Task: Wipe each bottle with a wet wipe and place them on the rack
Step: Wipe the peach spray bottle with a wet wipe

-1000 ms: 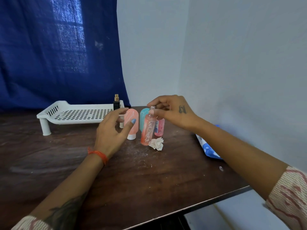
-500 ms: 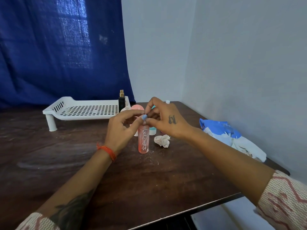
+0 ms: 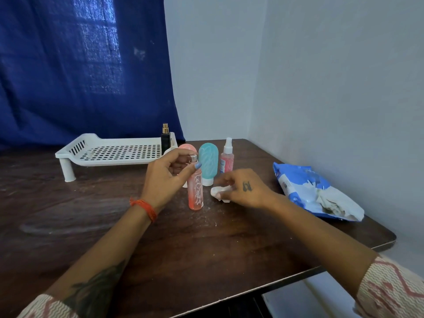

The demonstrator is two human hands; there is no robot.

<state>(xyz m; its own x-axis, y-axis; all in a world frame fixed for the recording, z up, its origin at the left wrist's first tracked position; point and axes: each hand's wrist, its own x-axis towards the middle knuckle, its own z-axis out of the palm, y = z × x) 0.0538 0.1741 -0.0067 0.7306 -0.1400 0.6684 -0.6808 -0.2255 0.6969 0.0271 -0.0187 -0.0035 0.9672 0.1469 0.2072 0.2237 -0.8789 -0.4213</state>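
A tall orange spray bottle (image 3: 195,191) stands upright on the dark wooden table (image 3: 206,249). My left hand (image 3: 166,177) grips it near its silver top. My right hand (image 3: 245,188) rests on the table to its right, fingers closed on a crumpled white wet wipe (image 3: 218,192). Behind stand a pink tube bottle (image 3: 187,148), a teal tube bottle (image 3: 208,163) and a small pink spray bottle (image 3: 227,159). A black bottle (image 3: 165,138) with a gold top stands on the right end of the white perforated rack (image 3: 114,152).
A blue wet wipe pack (image 3: 307,191) with white wipes spilling out lies at the table's right edge by the wall. A blue curtain hangs behind the rack. The table's front edge runs close to my forearms.
My right hand let go of the orange bottle's top and dropped to the wipe on the table. My left hand kept the bottle upright.
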